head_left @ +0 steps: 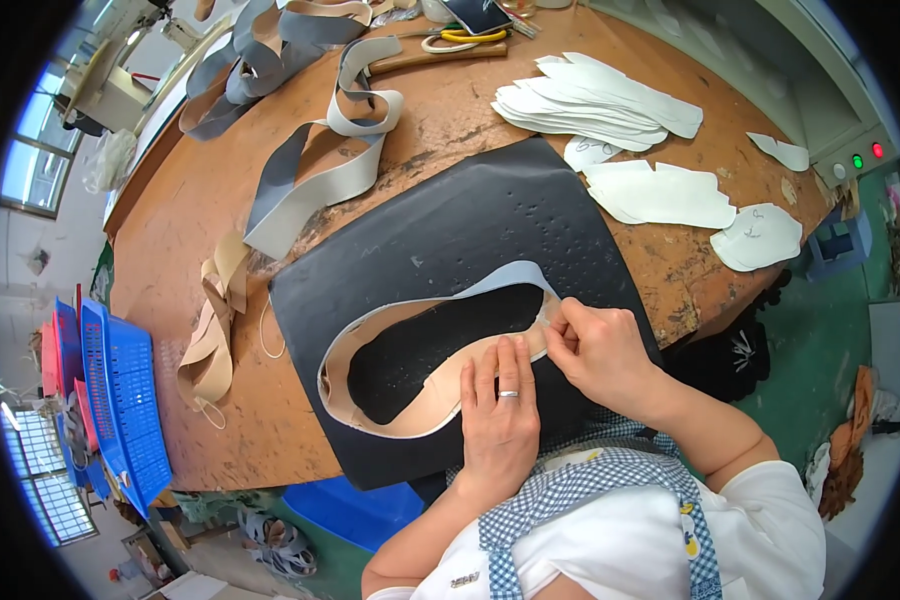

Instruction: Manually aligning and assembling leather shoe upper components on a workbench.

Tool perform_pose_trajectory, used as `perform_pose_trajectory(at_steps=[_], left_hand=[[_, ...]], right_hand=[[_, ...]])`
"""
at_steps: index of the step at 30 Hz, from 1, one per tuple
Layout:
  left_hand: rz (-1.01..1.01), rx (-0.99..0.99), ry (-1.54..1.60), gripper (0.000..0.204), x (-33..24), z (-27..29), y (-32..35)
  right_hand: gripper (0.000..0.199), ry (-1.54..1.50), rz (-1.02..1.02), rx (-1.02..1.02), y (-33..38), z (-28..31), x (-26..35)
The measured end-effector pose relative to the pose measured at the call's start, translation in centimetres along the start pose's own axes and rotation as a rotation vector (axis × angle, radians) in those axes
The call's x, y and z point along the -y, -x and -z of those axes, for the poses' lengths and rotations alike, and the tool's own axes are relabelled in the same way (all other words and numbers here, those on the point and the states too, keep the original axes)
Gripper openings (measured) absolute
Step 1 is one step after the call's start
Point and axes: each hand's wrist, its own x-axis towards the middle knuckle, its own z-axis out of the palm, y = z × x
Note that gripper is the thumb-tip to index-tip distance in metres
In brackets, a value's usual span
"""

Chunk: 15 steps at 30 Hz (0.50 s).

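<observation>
- Checked apron bib (590, 480) sits closest to the lens, with both forearms rising past it to the desk (200, 210).
- Left hand (500, 410), ring on one finger, lies flat with fingers together, pressing the tan loop-shaped leather piece (410, 345) onto the black cutting mat (450, 220).
- Right hand (595, 350) pinches the loop's narrow right end between thumb and fingertips; no tool can be made out in the grip.
- Loop lies near the mat's front edge, grey face turned up along its far rim, tan lining along the near side.
- Judgement: step in hand looks like folding or smoothing the edge at the right tip, the left hand serving as anchor.
- Judgement: next move calls for steady downward hold while the pinch works along the curve without wrinkling it.
- Elsewhere: grey strips (310, 170) far left, white paper patterns (600, 100) far right, blue basket (120, 390) left of the desk.
</observation>
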Motion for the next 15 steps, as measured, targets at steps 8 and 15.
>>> perform_pose_trajectory(at_steps=[8,15], left_hand=[[0.008,-0.009,0.003,0.059,0.3,0.5,-0.7],[-0.074,0.032,0.169,0.061,2.0,-1.3,-0.7]], right_hand=[[0.027,0.228,0.04,0.087,-0.3,1.1,0.7],[0.017,0.188,0.654,0.093,-2.6,0.5,3.1]])
